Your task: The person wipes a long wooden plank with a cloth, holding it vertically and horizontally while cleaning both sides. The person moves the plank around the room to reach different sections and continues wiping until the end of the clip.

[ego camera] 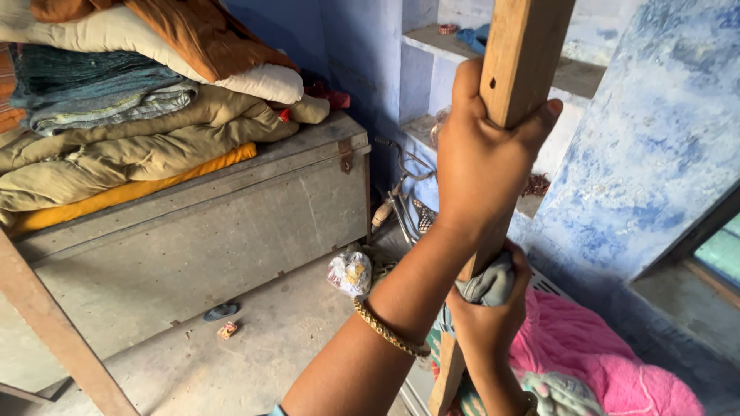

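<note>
We see the left hand (482, 158) clamped around a tilted wooden plank (512, 92) that rises out of the top of the view. Lower on the same plank, the right hand (486, 312) presses a grey cloth (487, 283) against the wood. Left of them stands a metal trunk (208, 231) piled with folded quilts (131, 100); a pink blanket (593, 347) lies below.

The room is lit by soft daylight that comes from the right side, where the blue wall (655, 146) looks brightest. The corner behind the grey trunk (200, 231) is dim. Shadows are gentle, without glare. The near wooden post (516, 69) is slightly blurred.
</note>
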